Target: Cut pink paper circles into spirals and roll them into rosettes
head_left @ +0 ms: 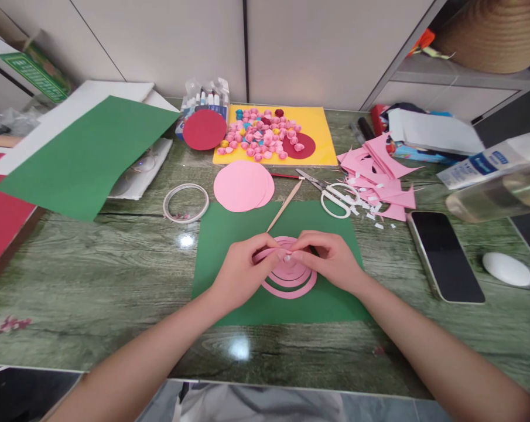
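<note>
A pink paper spiral (290, 288) lies over a green sheet (229, 305), its cut rings spread apart. My left hand (246, 271) pinches the raised strip of the spiral between thumb and fingers. From the other side my right hand (328, 258) pinches the same strip near its end, the fingertips of both hands almost meeting. Just beyond the hands lies a pointed wooden stick (284, 205). Past it are pink paper circles (240, 186), stacked a little offset, and white-handled scissors (335, 200) with the blades partly apart.
Many small rolled paper roses (265, 135) cover a yellow sheet (328, 140) at the back. Left are a tape roll (185, 203) and a green sheet (93, 146) over white paper. Pink offcuts (379, 176), a phone (444, 256) and a white mouse (507, 268) lie right.
</note>
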Available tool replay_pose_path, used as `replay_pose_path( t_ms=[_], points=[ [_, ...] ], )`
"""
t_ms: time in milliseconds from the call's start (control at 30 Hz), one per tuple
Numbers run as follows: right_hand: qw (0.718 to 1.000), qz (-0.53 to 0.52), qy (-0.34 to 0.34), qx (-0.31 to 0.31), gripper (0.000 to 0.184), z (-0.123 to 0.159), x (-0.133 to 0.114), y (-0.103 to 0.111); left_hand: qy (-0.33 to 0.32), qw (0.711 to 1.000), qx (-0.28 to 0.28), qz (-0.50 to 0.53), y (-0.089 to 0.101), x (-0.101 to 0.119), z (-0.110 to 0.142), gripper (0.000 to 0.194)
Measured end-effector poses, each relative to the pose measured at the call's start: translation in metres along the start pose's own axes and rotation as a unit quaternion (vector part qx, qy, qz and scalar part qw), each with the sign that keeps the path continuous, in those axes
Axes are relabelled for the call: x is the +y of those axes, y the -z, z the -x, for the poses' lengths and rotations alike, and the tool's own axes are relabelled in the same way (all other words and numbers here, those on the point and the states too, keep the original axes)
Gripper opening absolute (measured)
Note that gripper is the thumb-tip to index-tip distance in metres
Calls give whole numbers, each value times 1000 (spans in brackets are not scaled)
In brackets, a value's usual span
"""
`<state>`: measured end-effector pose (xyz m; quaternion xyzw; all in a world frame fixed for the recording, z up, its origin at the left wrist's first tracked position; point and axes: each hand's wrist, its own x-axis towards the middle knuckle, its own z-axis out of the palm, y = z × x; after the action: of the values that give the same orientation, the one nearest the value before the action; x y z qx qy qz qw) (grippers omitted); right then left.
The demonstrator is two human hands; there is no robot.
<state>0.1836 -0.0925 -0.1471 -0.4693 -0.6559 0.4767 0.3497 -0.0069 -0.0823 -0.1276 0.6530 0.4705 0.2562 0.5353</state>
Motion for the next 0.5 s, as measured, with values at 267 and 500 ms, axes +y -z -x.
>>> replay_pose_path(
  t_ms=[267, 500],
  points=[
    [1000, 5, -6, 1, 14, 1, 0, 0, 2, 1000, -1, 3, 0, 0, 0, 21],
    [1000, -2, -1, -2, 12, 0, -1, 0, 2, 1000, -7, 6, -1, 0, 0, 19]
  ],
)
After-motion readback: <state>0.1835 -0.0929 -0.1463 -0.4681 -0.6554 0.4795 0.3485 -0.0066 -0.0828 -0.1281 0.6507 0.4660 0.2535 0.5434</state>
